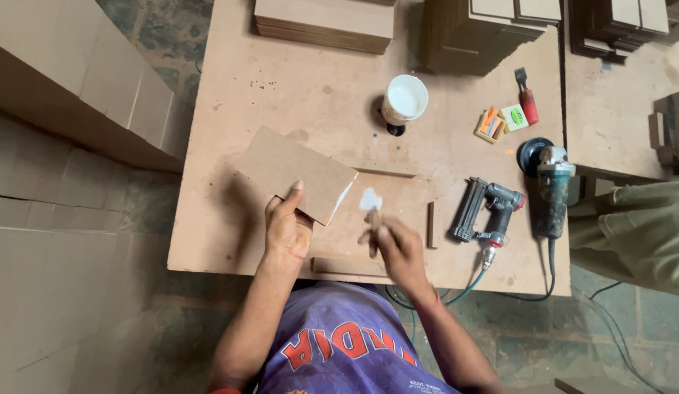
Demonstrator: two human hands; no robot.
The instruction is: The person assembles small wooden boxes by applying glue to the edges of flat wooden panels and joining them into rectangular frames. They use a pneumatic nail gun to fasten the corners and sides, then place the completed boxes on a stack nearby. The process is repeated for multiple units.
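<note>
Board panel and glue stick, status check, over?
Left hand holds board panel tilted. Right hand grips stick, white glue on tip. Glue cup beyond, clear.

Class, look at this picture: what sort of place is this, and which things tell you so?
Probably a woodworking shop. Stacks of cut boards sit on the worktable, beside a nail gun, a grinder and a white pot of glue.
</note>
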